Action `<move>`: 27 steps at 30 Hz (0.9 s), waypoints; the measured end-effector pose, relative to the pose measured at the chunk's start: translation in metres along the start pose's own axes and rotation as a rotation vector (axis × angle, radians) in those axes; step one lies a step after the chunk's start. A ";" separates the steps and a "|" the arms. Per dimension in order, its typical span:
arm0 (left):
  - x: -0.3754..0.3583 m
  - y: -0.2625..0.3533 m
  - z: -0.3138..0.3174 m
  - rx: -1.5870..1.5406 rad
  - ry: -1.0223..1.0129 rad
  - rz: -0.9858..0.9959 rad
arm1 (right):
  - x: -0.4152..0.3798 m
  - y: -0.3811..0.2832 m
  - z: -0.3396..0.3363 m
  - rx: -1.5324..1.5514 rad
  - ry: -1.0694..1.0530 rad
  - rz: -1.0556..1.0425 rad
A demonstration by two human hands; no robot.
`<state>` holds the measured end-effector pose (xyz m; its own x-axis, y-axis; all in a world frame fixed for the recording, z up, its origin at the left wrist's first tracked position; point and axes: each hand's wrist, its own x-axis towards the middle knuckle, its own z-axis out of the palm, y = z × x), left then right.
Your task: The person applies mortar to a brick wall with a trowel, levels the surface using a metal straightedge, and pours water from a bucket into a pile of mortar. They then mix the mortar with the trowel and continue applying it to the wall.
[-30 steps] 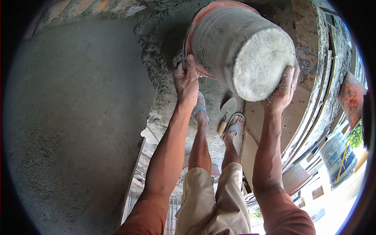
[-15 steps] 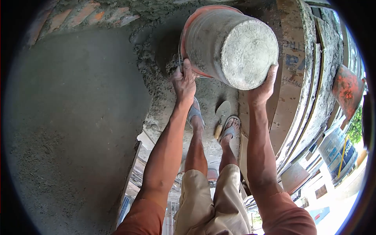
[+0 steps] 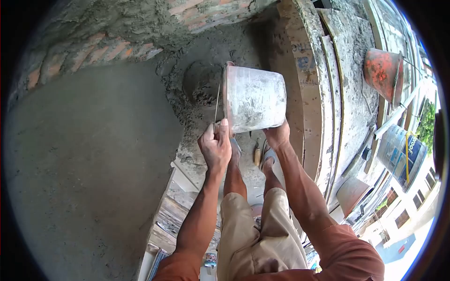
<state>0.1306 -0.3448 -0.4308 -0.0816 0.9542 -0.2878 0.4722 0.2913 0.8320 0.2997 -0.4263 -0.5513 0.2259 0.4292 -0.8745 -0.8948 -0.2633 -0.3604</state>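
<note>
Cement, bucket between left fingers and right fingers

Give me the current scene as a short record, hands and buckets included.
held: pale bucket, on its side, mouth leftward
contents: not visible
left_hand: at rim, by wire handle
right_hand: under base end, fingers hidden
floor: wooden tool handle beside right foot
left_side: grey surface
right_side: orange-red bucket, labelled bucket

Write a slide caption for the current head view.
Two bare hands, left at the rim and right at the base, hold a cement-smeared bucket sideways above a trowel's handle.
</note>
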 end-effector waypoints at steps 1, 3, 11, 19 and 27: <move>-0.013 0.020 -0.008 -0.011 -0.007 0.025 | -0.016 0.003 -0.008 -0.058 0.088 0.038; -0.038 0.039 -0.017 -0.006 0.012 0.092 | -0.044 0.012 -0.042 -0.093 0.170 0.170; -0.104 0.113 -0.002 0.147 -0.085 0.053 | -0.169 0.006 -0.093 -0.475 -0.006 0.279; -0.146 0.146 -0.055 0.169 -0.176 0.015 | -0.246 -0.025 -0.053 -0.616 0.010 -0.045; -0.193 0.213 -0.056 0.402 -0.725 0.376 | -0.324 -0.019 -0.046 -0.166 0.203 -0.250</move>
<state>0.1981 -0.4627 -0.1716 0.6477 0.6650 -0.3719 0.6377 -0.2059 0.7423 0.2609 -0.5998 -0.2759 0.5168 0.3217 -0.7933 -0.7315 -0.3156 -0.6045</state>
